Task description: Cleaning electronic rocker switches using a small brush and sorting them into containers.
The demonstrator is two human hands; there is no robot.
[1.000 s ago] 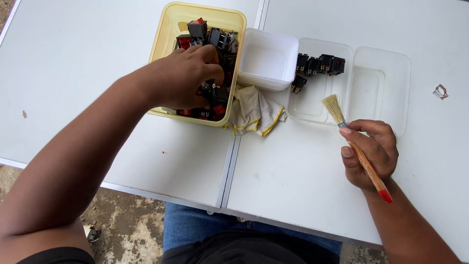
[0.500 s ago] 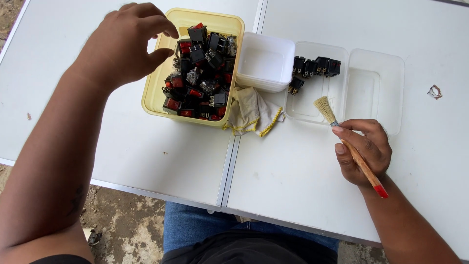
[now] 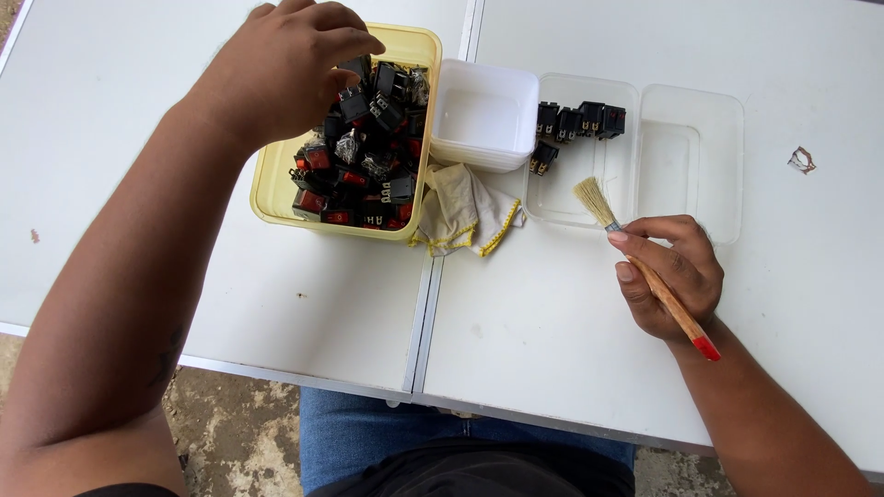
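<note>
White table (image 3: 184,304): left hand (image 3: 281,64), lifted from the yellow tub (image 3: 276,189), now pinches 1 black switch (image 3: 354,101); right hand (image 3: 668,276) grips the brush (image 3: 645,267).

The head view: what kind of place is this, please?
Probably an outdoor work spot for cleaning small parts: white folding tables stand on rough bare ground, with a yellow tub of black rocker switches and a brush in the right hand.
</note>
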